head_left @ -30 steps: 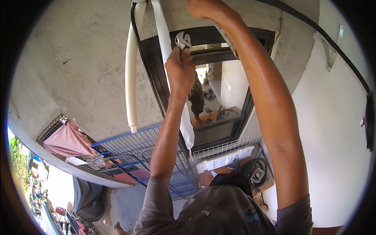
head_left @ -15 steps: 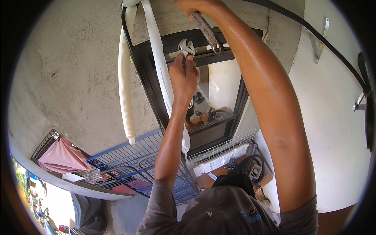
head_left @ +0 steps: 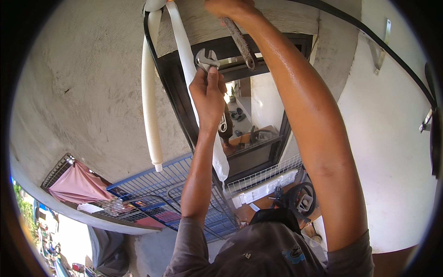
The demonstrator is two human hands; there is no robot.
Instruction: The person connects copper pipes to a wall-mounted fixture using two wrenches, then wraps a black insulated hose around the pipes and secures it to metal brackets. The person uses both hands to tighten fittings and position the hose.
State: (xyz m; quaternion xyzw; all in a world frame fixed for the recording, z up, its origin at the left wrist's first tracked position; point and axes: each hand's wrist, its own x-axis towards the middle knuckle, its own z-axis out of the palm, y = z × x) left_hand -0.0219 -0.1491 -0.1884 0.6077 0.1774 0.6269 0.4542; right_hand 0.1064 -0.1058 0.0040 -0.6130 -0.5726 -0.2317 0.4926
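Observation:
In front of a dark-framed window, my left hand is closed around a silver adjustable wrench. Its jaws point up above my fingers, and the handle's holed end shows below the hand. Near the top edge, my right hand grips a rusty, worn wrench, which hangs down from it at a slant. Part of that hand is cut off by the picture's edge. The two wrenches are apart. Just left of my left hand hangs a white wrapped pipe.
A ribbed cream hose hangs against the grey wall. Below stand a blue wire rack and a white wire grid. At right, a black cable curves past a metal wall bracket. Pink cloth hangs lower left.
My left hand and the adjustable wrench have moved a little left and slightly down. The rusty wrench has shifted slightly left and down with my right hand still around it.

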